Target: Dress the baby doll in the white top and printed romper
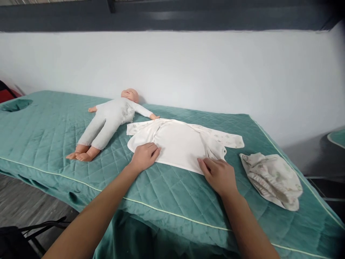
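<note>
The place looked like a massage or care-training room, though which could not be told. A padded bed (59, 122) in a quilted green cover, with a face hole (17, 105) near one end, stood along a white wall (188, 68). On it lay a baby doll (110, 111) and a white top (179, 142); another green-covered edge (339, 137) showed at the right.

Before you, the white long-sleeved baby shirt (178, 142) is matt, smooth cloth with light creases. You see a white-bodied doll (110, 109) of matt, slightly fuzzy cloth, with a rough tuft of wispy fibre (128, 112) at its side; its tan, rounded head (132, 95) looks like smooth plastic with a faint sheen. The off-white printed cloth bundle (272, 176) shows you crinkled, gathered fabric. Your green quilted bed cover (172, 194) looks velvety, softly lustrous; the flat white wall (188, 72) is smooth and matt.
</note>
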Demonstrator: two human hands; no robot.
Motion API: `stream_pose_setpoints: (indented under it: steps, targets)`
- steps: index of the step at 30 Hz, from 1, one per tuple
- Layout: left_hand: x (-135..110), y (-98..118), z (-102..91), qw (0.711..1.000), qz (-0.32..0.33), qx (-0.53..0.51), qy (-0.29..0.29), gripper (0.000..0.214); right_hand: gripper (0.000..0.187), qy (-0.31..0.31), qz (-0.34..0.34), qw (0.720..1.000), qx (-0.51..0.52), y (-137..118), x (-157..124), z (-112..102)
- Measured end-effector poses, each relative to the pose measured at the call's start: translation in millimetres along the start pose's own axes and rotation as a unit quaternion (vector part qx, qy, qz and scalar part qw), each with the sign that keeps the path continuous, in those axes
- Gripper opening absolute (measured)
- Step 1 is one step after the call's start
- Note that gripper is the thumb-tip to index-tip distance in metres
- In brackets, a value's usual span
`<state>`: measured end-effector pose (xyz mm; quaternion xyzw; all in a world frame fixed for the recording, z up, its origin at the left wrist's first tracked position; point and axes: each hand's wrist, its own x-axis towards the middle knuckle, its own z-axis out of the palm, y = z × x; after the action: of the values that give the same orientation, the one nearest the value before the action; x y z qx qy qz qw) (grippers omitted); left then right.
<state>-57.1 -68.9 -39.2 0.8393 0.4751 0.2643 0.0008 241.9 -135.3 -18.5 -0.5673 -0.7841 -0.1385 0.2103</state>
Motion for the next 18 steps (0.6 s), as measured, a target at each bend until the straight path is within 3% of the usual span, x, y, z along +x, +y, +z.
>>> stream_pose_setpoints:
  steps: [5, 8, 12, 15, 18]
  targets:
    - [-4.7, -1.8, 1.4, 0.999, 0.009, 0.000, 0.037, 0.043, 0.047, 0.094, -0.005, 0.994, -0.049, -4.8, 0.8, -3.0]
    - [-4.8, -4.3, 2.5, 0.997, -0.017, -0.019, 0.077, 0.043, 0.040, 0.110, 0.008, 0.994, -0.009, -22.1, 9.8, -6.3]
    - [-3.1, -7.7, 2.8, 0.992, -0.028, -0.052, 0.108, 0.042, 0.023, 0.016, 0.047, 0.990, 0.135, -56.8, 52.1, 9.7]
    - [-2.0, -9.9, 2.3, 0.987, -0.040, -0.080, 0.133, 0.041, 0.038, -0.073, 0.035, 0.988, 0.130, -76.2, 106.0, 39.9]
    - [-1.0, -11.7, 1.4, 0.980, -0.061, -0.106, 0.156, 0.040, 0.042, -0.143, 0.015, 0.984, 0.108, -84.7, 161.8, 74.1]
